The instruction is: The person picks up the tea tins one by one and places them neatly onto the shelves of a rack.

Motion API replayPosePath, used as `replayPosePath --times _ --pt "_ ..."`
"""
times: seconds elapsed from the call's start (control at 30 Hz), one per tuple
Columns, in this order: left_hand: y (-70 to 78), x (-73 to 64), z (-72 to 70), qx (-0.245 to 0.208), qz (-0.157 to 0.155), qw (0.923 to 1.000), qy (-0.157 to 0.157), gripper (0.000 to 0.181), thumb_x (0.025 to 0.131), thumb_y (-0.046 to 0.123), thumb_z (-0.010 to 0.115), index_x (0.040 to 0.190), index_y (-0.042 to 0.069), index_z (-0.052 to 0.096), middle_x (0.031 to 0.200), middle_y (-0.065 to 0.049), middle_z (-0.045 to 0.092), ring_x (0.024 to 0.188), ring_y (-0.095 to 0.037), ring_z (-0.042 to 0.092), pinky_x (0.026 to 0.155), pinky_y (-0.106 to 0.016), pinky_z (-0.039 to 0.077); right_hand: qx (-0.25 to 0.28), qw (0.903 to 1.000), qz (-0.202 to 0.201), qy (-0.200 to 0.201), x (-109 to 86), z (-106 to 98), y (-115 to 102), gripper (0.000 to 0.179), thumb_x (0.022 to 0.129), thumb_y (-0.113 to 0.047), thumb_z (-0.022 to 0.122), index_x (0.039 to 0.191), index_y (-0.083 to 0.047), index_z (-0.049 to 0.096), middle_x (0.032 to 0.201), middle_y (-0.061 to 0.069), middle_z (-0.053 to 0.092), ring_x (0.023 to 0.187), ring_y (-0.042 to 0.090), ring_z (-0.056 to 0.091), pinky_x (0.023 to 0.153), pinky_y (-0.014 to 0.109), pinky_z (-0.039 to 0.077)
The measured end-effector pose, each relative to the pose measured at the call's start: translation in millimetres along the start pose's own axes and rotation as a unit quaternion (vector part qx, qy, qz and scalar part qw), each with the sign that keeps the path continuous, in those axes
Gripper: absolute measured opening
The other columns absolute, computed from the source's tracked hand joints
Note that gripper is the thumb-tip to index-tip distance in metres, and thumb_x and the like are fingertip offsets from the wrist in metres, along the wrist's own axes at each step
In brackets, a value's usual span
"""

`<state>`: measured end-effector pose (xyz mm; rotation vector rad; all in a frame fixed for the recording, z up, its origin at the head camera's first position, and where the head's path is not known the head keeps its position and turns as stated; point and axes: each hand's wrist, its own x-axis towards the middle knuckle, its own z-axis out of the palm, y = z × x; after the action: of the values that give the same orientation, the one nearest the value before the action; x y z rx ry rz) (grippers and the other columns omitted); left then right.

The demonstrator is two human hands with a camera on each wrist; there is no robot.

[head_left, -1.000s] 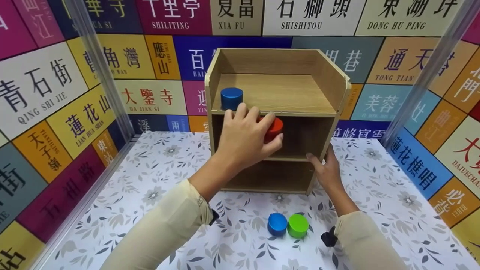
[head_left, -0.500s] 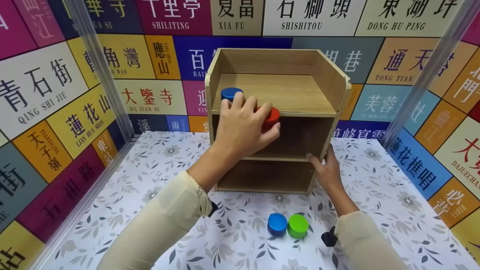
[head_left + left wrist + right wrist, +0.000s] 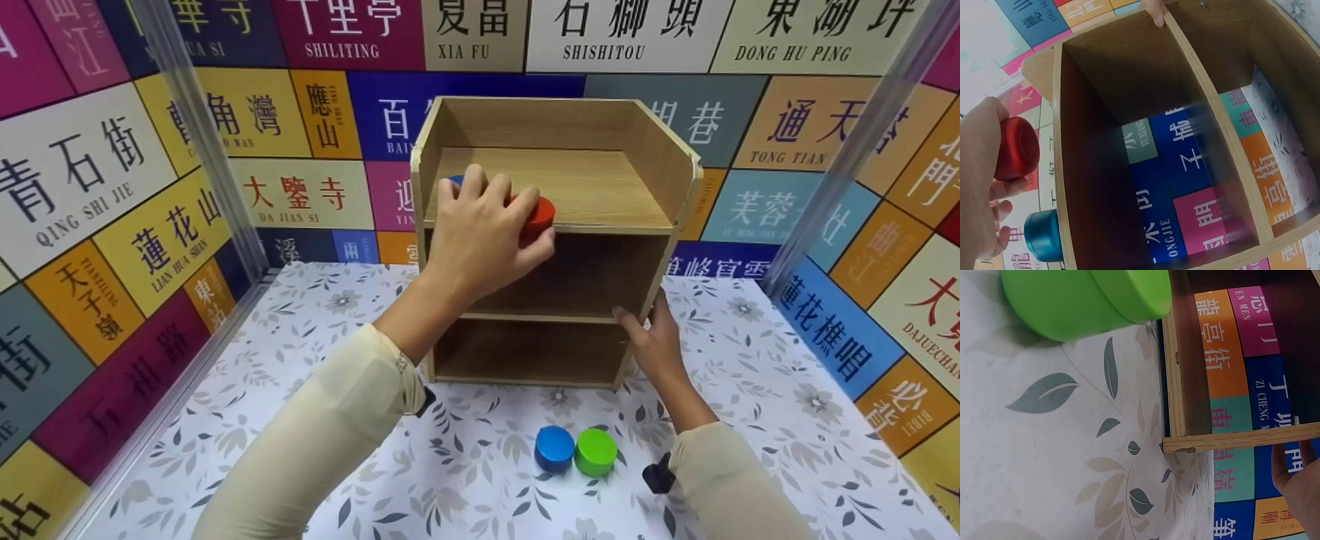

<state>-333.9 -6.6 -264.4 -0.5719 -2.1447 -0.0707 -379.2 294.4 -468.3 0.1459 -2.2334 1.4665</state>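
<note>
My left hand (image 3: 480,236) grips a round red lidded tin (image 3: 541,214) between thumb and fingers. It is at the front edge of the top tier of a small wooden shelf (image 3: 559,184). A blue tin (image 3: 1043,236) stands on that tier at its left end, mostly behind my left fingers in the head view. With my right hand (image 3: 660,346) I hold the shelf's right side panel, thumb at the front by the middle board. On the table in front of the shelf, another blue tin (image 3: 554,448) and a green tin (image 3: 596,452) stand side by side.
The shelf has an upper compartment (image 3: 577,277) and a lower compartment (image 3: 532,352) below its top tier. It stands on a table with a floral cloth (image 3: 322,465). Walls with coloured sign panels (image 3: 292,191) close in the back and sides.
My left hand has risen with the red tin, from in front of the upper compartment to the top tier's edge. My right hand has stayed on the side panel.
</note>
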Motion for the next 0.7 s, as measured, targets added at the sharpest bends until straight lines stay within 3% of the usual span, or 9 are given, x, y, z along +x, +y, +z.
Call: replayPosePath --times 0.37,0.7 --pt "-9.5 12.4 6.7 0.002 -0.005 0.9998 -0.020 0.051 0.094 0.062 0.042 0.119 0.025 0.067 0.106 -0.005 0.065 0.109 -0.031 0.049 0.087 -0.053 0.036 0.001 1.0000 0.003 0.004 0.1 -0.3 -0.7 0.062 0.095 -0.033 0.068 0.148 -0.014 0.042 0.144 0.019 0.055 0.139 0.031 0.048 0.116 0.047 0.034" --pt "-16.8 15.8 16.5 0.006 0.011 0.9998 -0.013 0.050 0.095 0.061 0.043 0.121 0.025 0.065 0.107 -0.005 0.064 0.111 -0.031 0.048 0.092 -0.059 0.034 0.001 1.0000 0.001 0.004 0.2 0.1 0.6 0.064 0.095 -0.032 0.067 0.151 -0.014 0.041 0.146 0.018 0.054 0.141 0.030 0.046 0.117 0.046 0.032"
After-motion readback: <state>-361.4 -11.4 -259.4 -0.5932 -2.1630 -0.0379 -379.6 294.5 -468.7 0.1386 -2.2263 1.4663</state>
